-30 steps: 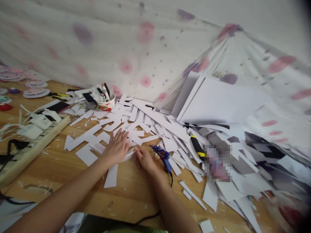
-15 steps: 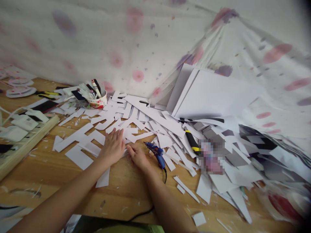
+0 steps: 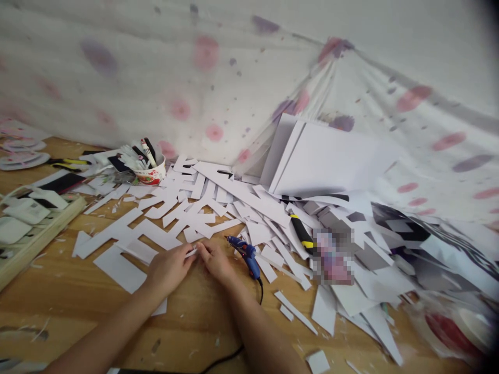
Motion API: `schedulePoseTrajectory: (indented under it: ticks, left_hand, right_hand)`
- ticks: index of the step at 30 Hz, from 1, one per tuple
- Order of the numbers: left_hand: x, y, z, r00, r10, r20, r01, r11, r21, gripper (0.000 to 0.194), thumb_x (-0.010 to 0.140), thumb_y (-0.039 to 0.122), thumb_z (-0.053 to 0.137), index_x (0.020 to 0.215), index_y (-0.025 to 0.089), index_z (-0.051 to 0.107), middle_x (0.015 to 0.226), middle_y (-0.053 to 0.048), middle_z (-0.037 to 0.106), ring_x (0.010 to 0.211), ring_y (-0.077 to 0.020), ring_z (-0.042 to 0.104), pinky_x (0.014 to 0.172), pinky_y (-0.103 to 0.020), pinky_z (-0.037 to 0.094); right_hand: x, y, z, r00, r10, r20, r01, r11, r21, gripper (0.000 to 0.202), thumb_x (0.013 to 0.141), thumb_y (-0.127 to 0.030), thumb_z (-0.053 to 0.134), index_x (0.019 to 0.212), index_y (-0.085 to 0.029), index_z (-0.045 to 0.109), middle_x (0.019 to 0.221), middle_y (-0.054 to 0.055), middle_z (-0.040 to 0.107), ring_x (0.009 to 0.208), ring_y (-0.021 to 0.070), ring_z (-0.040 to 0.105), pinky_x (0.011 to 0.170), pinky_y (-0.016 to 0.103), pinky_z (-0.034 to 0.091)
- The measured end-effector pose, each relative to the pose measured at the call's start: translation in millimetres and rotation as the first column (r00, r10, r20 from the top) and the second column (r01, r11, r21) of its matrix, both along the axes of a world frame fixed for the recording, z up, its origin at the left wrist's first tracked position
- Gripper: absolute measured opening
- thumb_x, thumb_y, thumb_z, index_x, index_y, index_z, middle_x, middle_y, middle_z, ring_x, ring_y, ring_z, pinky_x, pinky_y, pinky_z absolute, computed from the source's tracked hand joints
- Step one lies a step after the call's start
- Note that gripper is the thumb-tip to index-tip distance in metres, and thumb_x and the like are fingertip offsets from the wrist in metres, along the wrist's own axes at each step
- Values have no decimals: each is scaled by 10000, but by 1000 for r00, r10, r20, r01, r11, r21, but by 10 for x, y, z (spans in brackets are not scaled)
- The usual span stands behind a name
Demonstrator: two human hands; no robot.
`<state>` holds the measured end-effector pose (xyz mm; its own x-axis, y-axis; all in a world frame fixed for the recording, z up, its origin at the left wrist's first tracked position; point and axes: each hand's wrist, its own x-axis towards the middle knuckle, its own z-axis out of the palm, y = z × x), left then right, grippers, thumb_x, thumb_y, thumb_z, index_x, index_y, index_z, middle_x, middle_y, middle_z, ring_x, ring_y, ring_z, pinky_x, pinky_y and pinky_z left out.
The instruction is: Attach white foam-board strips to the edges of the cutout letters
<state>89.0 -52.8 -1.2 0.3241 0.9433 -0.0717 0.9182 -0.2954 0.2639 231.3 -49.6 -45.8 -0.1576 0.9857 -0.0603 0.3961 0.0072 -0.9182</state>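
Between my two hands is a small white strip (image 3: 191, 253), probably card or foam board. My left hand (image 3: 168, 267) pinches it between thumb and fingers. The fingertips of my right hand (image 3: 213, 261) are closed at the strip's other end, close against the left fingers. Part of the strip is hidden by the fingers. Just right of my right hand lies a blue glue gun (image 3: 245, 254), its nozzle pointing up and left, its cord running down. Cut white board pieces (image 3: 125, 266) lie left of and beyond my hands.
White offcuts (image 3: 268, 208) cover the table's back and right. A yellow-and-black cutter (image 3: 300, 231) lies among them. White boards (image 3: 319, 156) lean against the flowered sheet. A cup of pens (image 3: 152, 174) stands at the back left, with a power strip (image 3: 50, 234) at far left.
My left hand has come off its flat position over the white pieces and now pinches the strip beside my right hand. The whole view has shifted slightly.
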Motion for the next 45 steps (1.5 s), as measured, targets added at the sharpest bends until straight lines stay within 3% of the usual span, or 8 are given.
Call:
schedulePoseTrajectory:
  ticks: [19, 23, 29, 34, 38, 40, 42, 45]
  left_hand:
    - [22, -60, -114, 998, -29, -54, 37, 987, 157, 342, 877, 312, 308, 971, 210, 621, 841, -71, 700, 726, -225, 640, 555, -299, 391]
    - [24, -60, -119, 998, -40, -39, 45, 987, 153, 337, 877, 288, 303, 964, 212, 620, 845, -65, 697, 740, -233, 639, 553, -305, 378]
    - [23, -70, -101, 998, -48, -40, 53, 986, 159, 334, 874, 314, 318, 930, 209, 629, 837, -74, 695, 747, -238, 638, 571, -313, 379]
    - [29, -69, -79, 996, -50, -71, 60, 987, 148, 346, 882, 315, 294, 949, 213, 617, 841, -58, 691, 765, -240, 639, 567, -315, 379]
    - [31, -75, -45, 996, -53, -65, 61, 990, 129, 339, 878, 301, 296, 941, 211, 617, 827, -60, 688, 762, -243, 637, 567, -317, 376]
    - [34, -79, -28, 997, -49, -64, 56, 991, 118, 330, 874, 299, 302, 924, 217, 618, 827, -57, 688, 757, -240, 636, 563, -312, 368]
    - [40, -80, -16, 997, -42, -66, 49, 992, 115, 323, 872, 295, 305, 922, 223, 616, 832, -58, 689, 755, -234, 636, 562, -305, 362]
    - [46, -79, -11, 997, -22, -71, 30, 994, 107, 326, 874, 303, 302, 930, 224, 613, 842, -59, 690, 753, -236, 635, 560, -303, 358]
  right_hand:
    - [7, -319, 101, 993, -111, 43, 108, 992, 57, 244, 890, -371, 390, 1091, -238, 422, 789, 8, 599, 716, 153, 577, 651, 268, 441]
    - [220, -575, 196, 978, -94, 184, 86, 995, 54, 408, 833, -276, 472, 1223, -214, 372, 696, -24, 546, 625, 143, 523, 585, 251, 400]
    - [590, -869, 371, 969, 68, 238, -54, 997, -63, 170, 829, -300, 486, 906, -232, 621, 674, -19, 568, 612, 120, 504, 553, 222, 371]
    - [1096, -1099, 558, 978, 206, 43, -174, 905, -388, 190, 812, -364, 490, 790, -220, 612, 576, -32, 529, 491, 103, 482, 446, 202, 384]
    - [1675, -1183, 635, 979, 25, 205, 61, 914, -402, 205, 777, -389, 503, 753, -199, 576, 596, -19, 535, 498, 104, 476, 437, 202, 359]
    - [1944, -1116, 633, 892, -272, 361, 351, 920, -173, 219, 771, -393, 472, 817, -199, 563, 606, -17, 526, 498, 118, 468, 449, 224, 348]
    - [2152, -969, 614, 707, -516, 485, 544, 834, 93, 233, 759, -365, 453, 875, -189, 552, 637, -4, 534, 553, 146, 501, 513, 257, 379]
    - [2322, -658, 565, 400, -634, 662, 593, 730, 341, 268, 743, -263, 430, 958, -164, 555, 838, 71, 594, 814, 205, 547, 720, 312, 404]
